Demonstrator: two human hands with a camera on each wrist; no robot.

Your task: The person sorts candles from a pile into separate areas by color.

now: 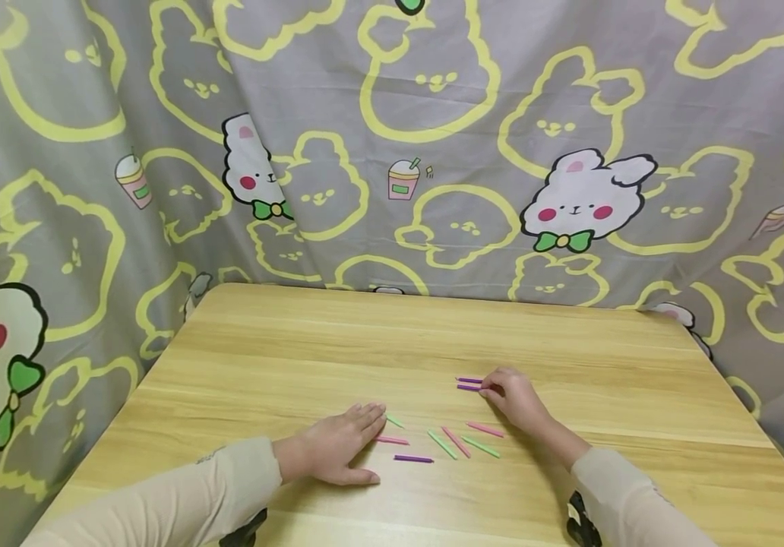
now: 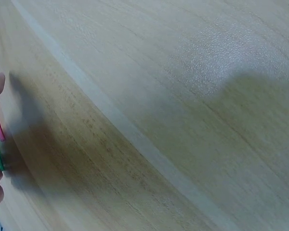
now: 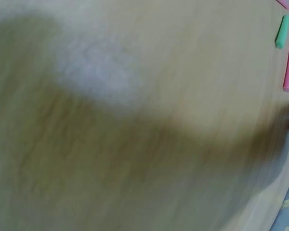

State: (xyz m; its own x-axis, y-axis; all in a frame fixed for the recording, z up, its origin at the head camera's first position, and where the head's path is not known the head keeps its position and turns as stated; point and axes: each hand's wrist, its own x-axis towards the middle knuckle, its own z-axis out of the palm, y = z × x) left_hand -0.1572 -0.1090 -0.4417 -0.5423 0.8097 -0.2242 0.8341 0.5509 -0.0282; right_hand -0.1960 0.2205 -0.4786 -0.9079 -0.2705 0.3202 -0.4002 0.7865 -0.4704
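In the head view my right hand [image 1: 518, 399] pinches the near one of two thin purple sticks [image 1: 469, 388]. The other purple stick [image 1: 469, 380] lies parallel just behind it, close to the fingertips. My left hand [image 1: 337, 444] rests on the table with fingers extended, its fingertips beside a green stick [image 1: 394, 421] and a pink stick [image 1: 392, 440], partly covering them. A third purple stick [image 1: 414, 459] lies in front. Between the hands are a green stick [image 1: 442, 444] and a pink stick [image 1: 456, 442]. Both wrist views catch only edges of the hands.
Another green stick [image 1: 481, 447] and a pink stick [image 1: 485, 430] lie nearer the right forearm. All rest on a wooden table [image 1: 296, 334]. A grey patterned curtain [image 1: 337, 91] hangs behind the table and along its sides.
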